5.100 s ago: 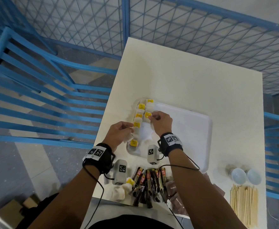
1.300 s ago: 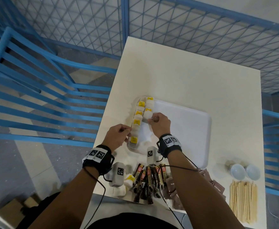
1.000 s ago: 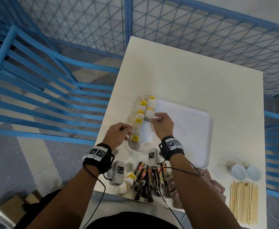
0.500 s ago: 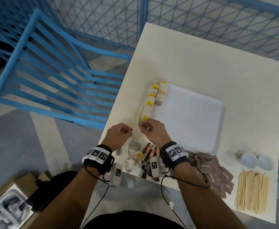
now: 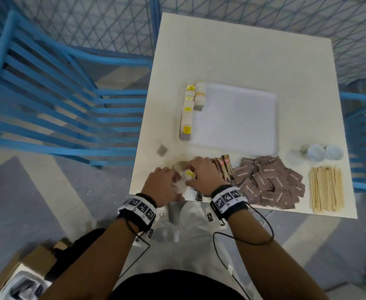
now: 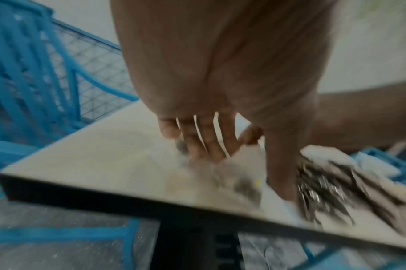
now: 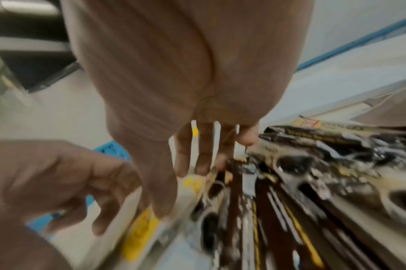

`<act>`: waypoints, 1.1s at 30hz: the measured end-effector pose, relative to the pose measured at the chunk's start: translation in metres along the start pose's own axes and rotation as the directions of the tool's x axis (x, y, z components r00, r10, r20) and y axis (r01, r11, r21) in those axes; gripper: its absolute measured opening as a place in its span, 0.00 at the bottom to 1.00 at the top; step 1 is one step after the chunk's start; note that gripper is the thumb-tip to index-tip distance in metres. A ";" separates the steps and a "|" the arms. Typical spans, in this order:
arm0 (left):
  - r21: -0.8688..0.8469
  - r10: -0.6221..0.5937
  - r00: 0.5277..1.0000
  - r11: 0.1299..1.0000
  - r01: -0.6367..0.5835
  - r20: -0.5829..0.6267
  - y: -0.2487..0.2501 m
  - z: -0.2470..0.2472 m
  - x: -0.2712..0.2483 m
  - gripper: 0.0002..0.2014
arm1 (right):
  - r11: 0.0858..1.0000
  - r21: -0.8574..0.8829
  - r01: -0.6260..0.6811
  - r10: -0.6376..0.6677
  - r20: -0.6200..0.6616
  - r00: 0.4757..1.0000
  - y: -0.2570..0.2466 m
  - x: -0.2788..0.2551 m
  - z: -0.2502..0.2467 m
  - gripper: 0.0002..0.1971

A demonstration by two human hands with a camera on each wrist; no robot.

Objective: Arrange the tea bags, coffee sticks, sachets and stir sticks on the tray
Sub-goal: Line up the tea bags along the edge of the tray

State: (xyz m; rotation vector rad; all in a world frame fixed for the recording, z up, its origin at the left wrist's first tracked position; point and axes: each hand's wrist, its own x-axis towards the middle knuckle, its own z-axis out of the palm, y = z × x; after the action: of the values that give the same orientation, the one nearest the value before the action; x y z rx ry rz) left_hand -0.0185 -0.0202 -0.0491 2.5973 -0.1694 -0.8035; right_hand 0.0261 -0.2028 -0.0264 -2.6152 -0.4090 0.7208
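At the near edge of a cream square table (image 5: 242, 50), a person's left hand (image 5: 163, 185) and right hand (image 5: 205, 175) reach, fingers extended and spread, into loose yellow-tagged white tea bags (image 5: 188, 175); whether either grips one cannot be told. More tea bags line the left rim of the white rectangular plastic tray (image 5: 238, 118). Dark coffee sticks (image 5: 224, 167), brown paper sachets (image 5: 268, 180) and pale wooden stir sticks (image 5: 326, 189) lie right of the hands.
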 end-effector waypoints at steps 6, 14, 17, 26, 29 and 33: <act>-0.126 -0.043 0.984 0.992 0.021 -0.170 0.006 0.006 -0.004 0.20 | 0.991 0.106 -0.078 0.085 -0.059 0.995 -0.005 0.000 0.007 0.12; -0.249 -0.064 0.976 0.969 0.010 -0.208 -0.001 -0.004 0.000 0.09 | 0.940 0.322 -0.112 0.157 -0.117 0.981 0.003 0.004 -0.004 0.09; -0.337 -0.120 0.968 0.941 0.040 -0.220 0.001 -0.011 0.003 0.04 | 0.932 0.346 -0.112 0.166 -0.129 0.978 0.007 0.006 -0.015 0.09; -0.771 -0.374 0.915 0.623 0.129 -0.150 0.012 -0.059 0.032 0.04 | 0.844 0.536 -0.023 0.137 -0.174 0.975 0.012 0.025 -0.082 0.10; -0.934 -0.373 0.927 0.345 0.094 -0.045 0.029 -0.077 0.042 0.06 | 0.804 0.594 0.011 0.089 -0.139 0.986 0.015 0.036 -0.106 0.10; -0.990 -0.276 0.960 0.114 0.086 0.051 0.053 -0.102 0.059 0.07 | 0.767 0.641 0.031 0.041 -0.097 0.994 0.017 0.051 -0.133 0.09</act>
State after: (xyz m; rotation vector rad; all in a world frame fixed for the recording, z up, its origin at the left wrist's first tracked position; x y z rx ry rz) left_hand 0.0883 -0.0458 0.0196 1.2879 0.5987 -0.4652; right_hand 0.1431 -0.2380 0.0492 -1.9806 -0.0876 0.5848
